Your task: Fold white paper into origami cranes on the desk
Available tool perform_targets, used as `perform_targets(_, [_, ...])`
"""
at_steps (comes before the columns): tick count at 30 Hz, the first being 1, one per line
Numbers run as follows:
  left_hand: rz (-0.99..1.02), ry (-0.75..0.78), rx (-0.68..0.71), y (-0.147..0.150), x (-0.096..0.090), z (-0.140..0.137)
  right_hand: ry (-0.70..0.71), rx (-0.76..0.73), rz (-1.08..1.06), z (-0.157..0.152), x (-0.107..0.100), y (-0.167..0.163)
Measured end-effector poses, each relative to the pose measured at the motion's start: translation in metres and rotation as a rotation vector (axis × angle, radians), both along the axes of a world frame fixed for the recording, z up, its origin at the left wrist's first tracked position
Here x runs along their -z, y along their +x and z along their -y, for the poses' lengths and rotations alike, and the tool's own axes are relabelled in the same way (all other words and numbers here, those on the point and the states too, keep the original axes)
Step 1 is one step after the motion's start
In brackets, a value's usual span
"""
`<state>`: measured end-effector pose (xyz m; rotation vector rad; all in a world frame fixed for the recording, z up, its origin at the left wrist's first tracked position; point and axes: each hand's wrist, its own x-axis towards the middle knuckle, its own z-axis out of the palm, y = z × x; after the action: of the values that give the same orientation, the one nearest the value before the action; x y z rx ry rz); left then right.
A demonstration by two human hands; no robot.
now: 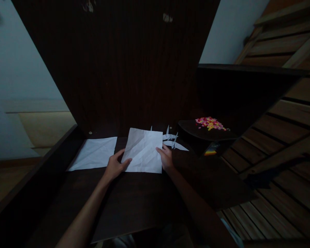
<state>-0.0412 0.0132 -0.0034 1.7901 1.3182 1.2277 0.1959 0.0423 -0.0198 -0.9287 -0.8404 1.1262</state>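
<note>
A creased white sheet of paper (144,151) is held up between my hands over the dark desk. My left hand (116,165) grips its lower left edge, thumb in front and fingers behind. At the right edge, my right hand (166,157) pinches the sheet the same way. Behind that sheet stand folded white paper cranes (174,141), partly hidden by it. To the left, another creased white sheet (95,153) lies flat on the desk.
A dark desk (129,206) with a tall back panel (123,69) and a raised left side edge (38,179) surrounds the work. On a low shelf at right lies a pile of small colourful pieces (211,123). Wooden slats (294,137) stand further right.
</note>
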Motion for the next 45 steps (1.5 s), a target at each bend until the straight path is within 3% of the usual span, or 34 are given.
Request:
perform_targets(5, [-0.092, -0.001, 0.032, 0.000, -0.002, 0.002, -0.031, -0.010, -0.019, 0.002, -0.001, -0.002])
perform_targets(12, [-0.177, 0.074, -0.080, -0.001, -0.014, 0.007, -0.099, -0.033, -0.029, 0.004, -0.011, 0.002])
perform_targets(29, [-0.264, 0.104, -0.082, -0.013, -0.007, -0.003, 0.000, -0.167, 0.225, -0.007, -0.009, 0.035])
perform_targets(34, [-0.239, 0.090, -0.104, -0.011, -0.009, -0.004, -0.009, -0.103, 0.250, -0.012, -0.006, 0.040])
perform_targets(39, [-0.255, 0.103, -0.017, -0.012, -0.009, -0.003, -0.008, 0.040, 0.282, -0.016, -0.002, 0.041])
perform_targets(45, [-0.371, 0.075, 0.202, -0.015, -0.004, -0.005, 0.120, 0.249, 0.643, -0.013, 0.001, 0.044])
